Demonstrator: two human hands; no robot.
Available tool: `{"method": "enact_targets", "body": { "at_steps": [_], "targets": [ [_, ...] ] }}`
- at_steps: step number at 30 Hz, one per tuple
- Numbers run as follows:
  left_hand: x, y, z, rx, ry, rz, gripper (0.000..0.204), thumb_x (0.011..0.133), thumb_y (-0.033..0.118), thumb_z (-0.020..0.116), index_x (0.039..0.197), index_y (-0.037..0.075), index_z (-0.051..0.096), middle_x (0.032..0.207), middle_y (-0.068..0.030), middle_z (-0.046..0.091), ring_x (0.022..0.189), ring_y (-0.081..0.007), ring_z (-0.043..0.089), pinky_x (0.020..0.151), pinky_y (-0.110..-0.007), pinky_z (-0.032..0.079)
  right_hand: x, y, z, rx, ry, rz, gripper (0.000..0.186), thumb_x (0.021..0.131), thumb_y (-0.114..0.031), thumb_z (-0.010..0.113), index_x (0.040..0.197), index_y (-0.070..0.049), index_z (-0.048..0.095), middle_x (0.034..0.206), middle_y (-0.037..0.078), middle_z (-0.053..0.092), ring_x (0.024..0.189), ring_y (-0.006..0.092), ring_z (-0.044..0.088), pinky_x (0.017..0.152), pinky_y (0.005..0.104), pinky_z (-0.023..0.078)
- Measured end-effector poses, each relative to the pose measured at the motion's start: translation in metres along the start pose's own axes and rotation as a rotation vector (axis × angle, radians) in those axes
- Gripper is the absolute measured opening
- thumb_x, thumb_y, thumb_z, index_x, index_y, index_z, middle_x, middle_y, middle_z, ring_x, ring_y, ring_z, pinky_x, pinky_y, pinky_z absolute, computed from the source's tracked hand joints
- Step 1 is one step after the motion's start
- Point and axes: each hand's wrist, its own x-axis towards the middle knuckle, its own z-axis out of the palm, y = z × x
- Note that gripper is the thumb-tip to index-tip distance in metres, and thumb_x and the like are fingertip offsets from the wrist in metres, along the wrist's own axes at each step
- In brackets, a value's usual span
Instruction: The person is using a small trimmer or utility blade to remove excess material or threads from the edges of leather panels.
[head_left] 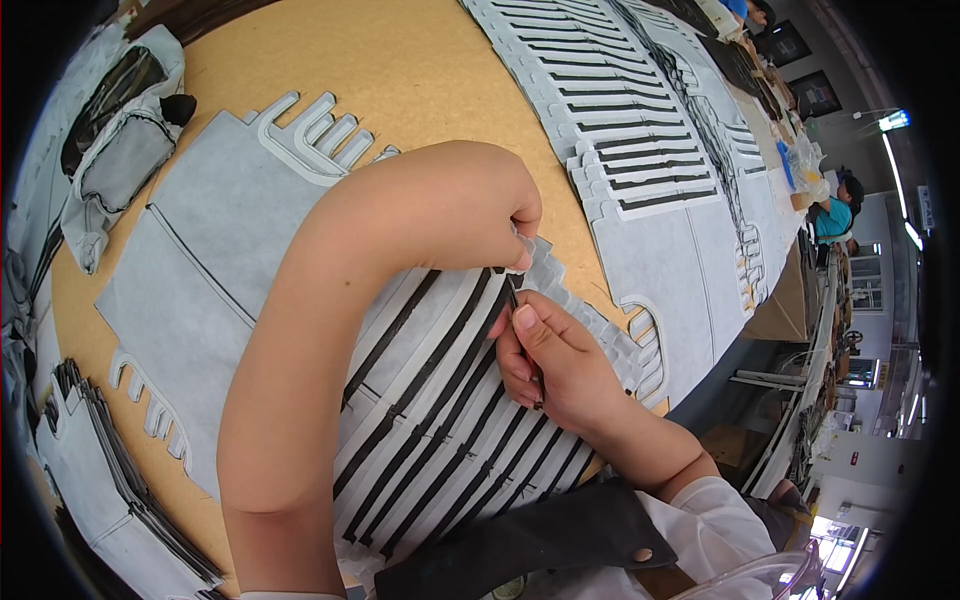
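Observation:
A grey-white fabric panel with several black strips [425, 405] lies in front of me, its scalloped far edge [570, 285] showing beyond my hands. My left hand [505, 215] bends over that edge, its fingers curled down and pinching the end of a strip; the wrist hides part of the grip. Close below it, my right hand [550, 355] is closed around a slim dark pointed tool [516, 290], whose tip meets the strip's end near my left fingertips. Whether this tool is tweezers or a small blade I cannot tell.
Beneath is a tan tabletop [400, 70]. A large grey panel with finger-like tabs [200, 220] lies at left, with stacked panels [110, 490] nearer me. More black-striped panels [620, 110] overlap at far right. A grey bag-like piece [125, 150] sits far left. A person in teal [835, 215] is beyond.

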Motion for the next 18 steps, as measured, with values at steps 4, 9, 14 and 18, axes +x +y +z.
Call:
{"method": "enact_targets", "body": {
  "at_steps": [4,9,14,18],
  "targets": [
    [0.0001,0.0,0.0019,-0.001,-0.001,-0.003,0.018,0.071,0.019,0.066,0.073,0.001,0.066,0.064,-0.013,0.059,0.062,-0.0231,0.056,0.062,-0.034,0.043,-0.0008,0.0019,0.0,0.002,0.007,-0.008,0.03,0.101,-0.028,0.033,0.095,-0.002,0.046,0.061,-0.001,0.038,0.048,0.0072,0.033,0.045,0.0208,0.032],
    [0.0005,-0.0004,-0.0002,-0.004,-0.007,-0.003,0.017,0.072,0.018,0.066,0.072,0.001,0.065,0.062,-0.012,0.058,0.06,-0.0214,0.054,0.061,-0.033,0.042,0.0001,0.0012,0.0017,-0.011,0.018,-0.018,0.03,0.101,-0.029,0.033,0.095,-0.002,0.047,0.061,-0.001,0.038,0.047,0.0073,0.033,0.045,0.0209,0.032],
    [0.0008,-0.0011,-0.0013,-0.006,-0.013,-0.005,0.017,0.072,0.018,0.067,0.072,0.001,0.065,0.061,-0.0117,0.057,0.06,-0.0207,0.054,0.06,-0.033,0.042,0.0017,0.0005,0.0021,-0.008,0.02,-0.016,0.031,0.101,-0.03,0.033,0.095,-0.002,0.047,0.06,-0.001,0.038,0.047,0.0074,0.033,0.045,0.0211,0.032],
    [-0.0008,0.0008,-0.0004,-0.013,-0.031,-0.012,0.017,0.071,0.018,0.066,0.072,0.001,0.064,0.061,-0.0119,0.056,0.06,-0.0209,0.054,0.059,-0.033,0.042,-0.0013,0.0017,0.0036,-0.007,0.027,-0.006,0.031,0.101,-0.03,0.033,0.095,-0.003,0.047,0.06,-0.001,0.038,0.047,0.0075,0.033,0.046,0.0213,0.033]
  ]
}}
